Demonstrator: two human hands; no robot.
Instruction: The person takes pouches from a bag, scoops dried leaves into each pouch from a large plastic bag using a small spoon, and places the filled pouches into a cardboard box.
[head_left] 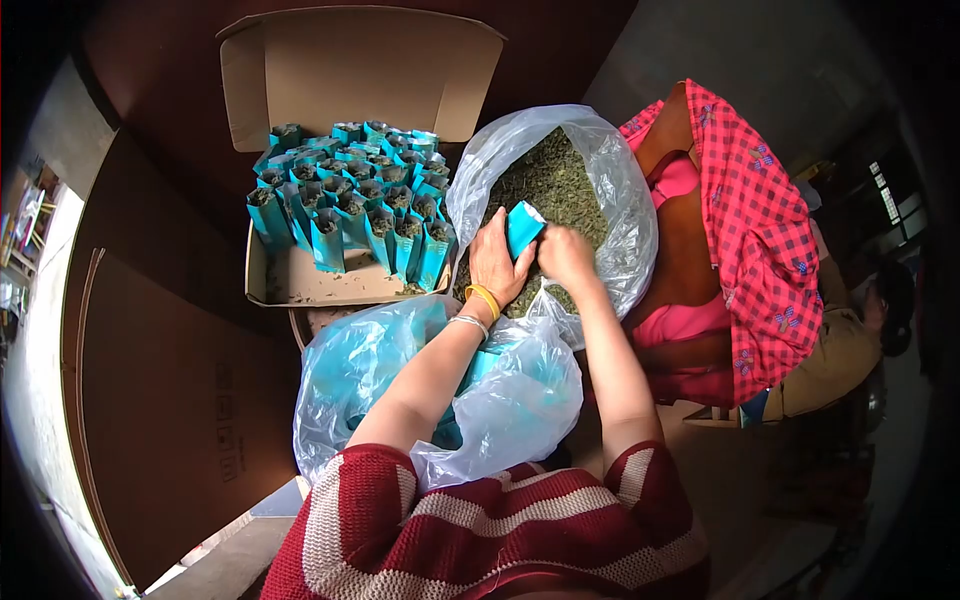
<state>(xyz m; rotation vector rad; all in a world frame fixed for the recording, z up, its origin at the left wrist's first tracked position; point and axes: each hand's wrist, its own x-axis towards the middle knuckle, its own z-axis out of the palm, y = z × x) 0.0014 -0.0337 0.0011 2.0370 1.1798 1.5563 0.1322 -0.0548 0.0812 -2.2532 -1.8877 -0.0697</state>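
Observation:
My left hand (pixel 494 265) holds a small teal foil packet (pixel 522 229) between thumb and fingers, above a clear plastic bag (pixel 632 215) of dried, crumbled green-brown leaves (pixel 556 185). The packet leans to the right, its silvery end up. My right hand (pixel 567 257) is close beside the packet, fingers curled in; whatever they hold is hidden. At the left, several upright teal packets (pixel 326 240) filled with similar dry material stand in a cardboard box (pixel 310 287). Under my forearms lies another clear plastic bag (pixel 510 400) with teal packets inside.
The box's raised lid (pixel 375 75) stands behind the filled packets. A large brown cardboard panel (pixel 170 420) is at the left. On the right, close to the leaf bag, a person in red checked cloth (pixel 760 240) sits with an arm bent.

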